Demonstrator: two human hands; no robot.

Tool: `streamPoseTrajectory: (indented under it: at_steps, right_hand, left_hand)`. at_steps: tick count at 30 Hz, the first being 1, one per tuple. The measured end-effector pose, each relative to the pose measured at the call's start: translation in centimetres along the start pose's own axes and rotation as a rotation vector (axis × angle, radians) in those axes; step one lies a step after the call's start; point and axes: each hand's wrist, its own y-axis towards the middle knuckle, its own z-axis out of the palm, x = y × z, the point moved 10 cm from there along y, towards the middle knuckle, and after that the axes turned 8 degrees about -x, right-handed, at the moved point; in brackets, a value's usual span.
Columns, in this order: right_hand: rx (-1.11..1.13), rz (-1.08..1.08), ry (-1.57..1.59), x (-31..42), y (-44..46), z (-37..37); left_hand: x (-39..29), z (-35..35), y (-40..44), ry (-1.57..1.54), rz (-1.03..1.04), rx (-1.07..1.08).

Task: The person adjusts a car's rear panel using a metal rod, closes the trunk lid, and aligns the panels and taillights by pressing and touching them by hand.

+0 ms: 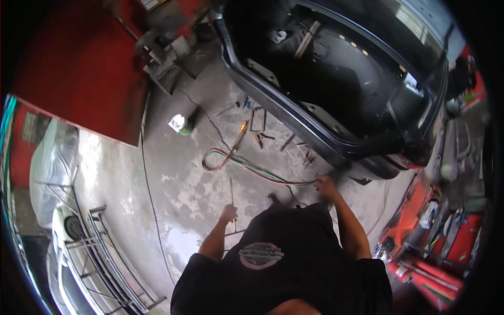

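My left hand (229, 213) is closed around a thin dark rod (231, 191) that points up and away from me. My right hand (326, 189), at the right, is closed on a paired red and green hose (268, 175). From there the hose runs left across the concrete floor and bends into a loop. Its far end meets a torch (239, 137) with a bright orange-yellow part, lying on the floor. Close to the torch are a rectangular metal frame (258, 119), a clamp-like tool (261, 137) and a short dark bar (287, 142).
A dark car body with an open trunk (336, 89) stands ahead to the right. A white and green container (180, 124) sits on the floor at left. Metal racks (113, 257) are at lower left, and a red tool cart (462, 239) is at right. A dark cable (148, 184) crosses the floor.
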Motion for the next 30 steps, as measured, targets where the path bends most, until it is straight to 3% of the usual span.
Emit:
streamPoseTrajectory:
  at_steps: [3,8,14,15,16,17,18,20,22,24,26,30]
  right_hand:
    - [0.0,-0.086,-0.016,5.3,3.9,-1.2]
    - [-0.065,-0.271,-0.095,22.3,7.2,-7.9]
    - [-0.416,-0.709,-0.352,45.2,9.0,-20.4]
    - [-0.483,-0.595,-0.476,48.0,9.6,-23.1]
    - [-0.551,-0.841,-0.306,52.2,8.5,-24.9]
    - [-0.626,-0.858,-0.43,55.2,8.7,-27.6]
    - [-0.758,-1.167,-0.643,59.9,6.8,-29.2]
    - [-0.993,-0.892,-0.687,65.4,6.7,-35.1]
    - [-1.224,-1.328,-1.17,72.2,4.1,-37.9]
    - [-1.336,-1.507,-1.595,77.4,4.3,-41.9]
    - [-1.339,-1.502,-1.575,85.2,2.3,-44.4]
    - [-1.496,-1.245,-1.407,91.2,5.3,-47.7]
  left_hand:
    - [5.6,-2.4,1.3,-0.092,-0.037,-0.116]
    - [10.3,-2.8,-0.3,-0.228,-0.219,-0.175]
    - [12.0,-0.6,-1.0,-0.29,-0.287,-0.096]
    - [12.1,-0.3,-0.6,-0.322,-0.276,-0.074]
    - [11.9,-0.2,-0.3,-0.321,-0.28,-0.064]
    - [11.4,-0.4,-0.1,-0.322,-0.281,-0.056]
    - [10.7,-0.7,0.2,-0.324,-0.282,-0.048]
    - [8.9,-1.6,1.1,-0.332,-0.227,-0.049]
    - [7.5,-2.4,2.6,-0.332,-0.225,-0.07]
    - [7.5,-3.7,4.7,-0.321,-0.279,-0.123]
    - [5.7,-5.2,6.5,-0.336,-0.265,-0.136]
    - [0.7,-8.5,8.6,-0.359,-0.224,-0.163]
